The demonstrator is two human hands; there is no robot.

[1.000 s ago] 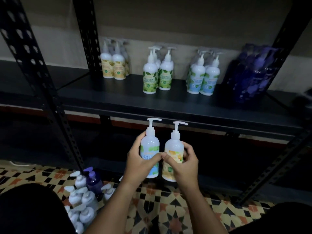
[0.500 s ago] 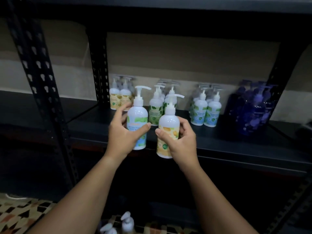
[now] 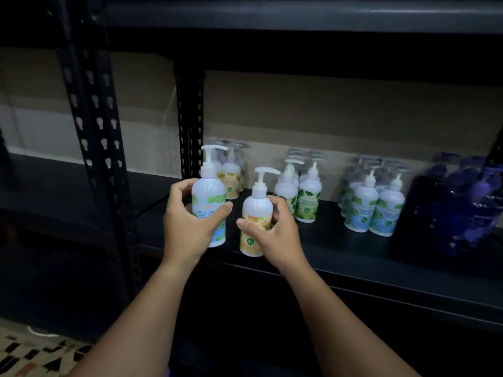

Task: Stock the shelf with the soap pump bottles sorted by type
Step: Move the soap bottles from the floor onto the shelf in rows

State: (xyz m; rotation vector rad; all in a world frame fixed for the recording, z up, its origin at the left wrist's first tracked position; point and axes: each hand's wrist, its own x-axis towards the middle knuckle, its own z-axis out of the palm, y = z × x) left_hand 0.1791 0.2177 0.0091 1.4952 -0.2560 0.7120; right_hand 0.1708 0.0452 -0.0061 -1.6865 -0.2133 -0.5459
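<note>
1. A person's left hand (image 3: pixel 190 227) grips a white pump bottle (image 3: pixel 209 202) with a green-and-blue label, fingers curled behind it and thumb pressed across the front; the words "ANTIBACTERIAL HAND WASH" are partly readable between the fingers.
2. This green-and-blue bottle stands upright at the front edge of the dark shelf (image 3: pixel 353 257), near its left end; whether its base touches the shelf cannot be told.
3. The right hand (image 3: pixel 275 235) wraps around a second white pump bottle (image 3: pixel 255 213) bearing a yellow-and-orange label with a small green round mark low on the front.
4. The yellow-labelled bottle is upright just beside the first, at the shelf's front edge, its spout pointing right.
5. Behind the held pair, toward the back left corner of the shelf, a cluster of yellow-label bottles (image 3: pixel 231 180) is lined up front to back.
6. Midway along the shelf stands a group of green-leaf-label bottles (image 3: pixel 307 200), white-bodied with white pumps.
7. Further right sits a group of blue-and-green-label bottles (image 3: pixel 383 213) matching the one in the left hand.
8. At the shelf's right end, dark purple bottles (image 3: pixel 462 205) stand packed together, blurred.
9. Black perforated uprights (image 3: pixel 95 137) frame the shelf's left side; patterned floor tiles (image 3: pixel 30 355) show at lower left.
</note>
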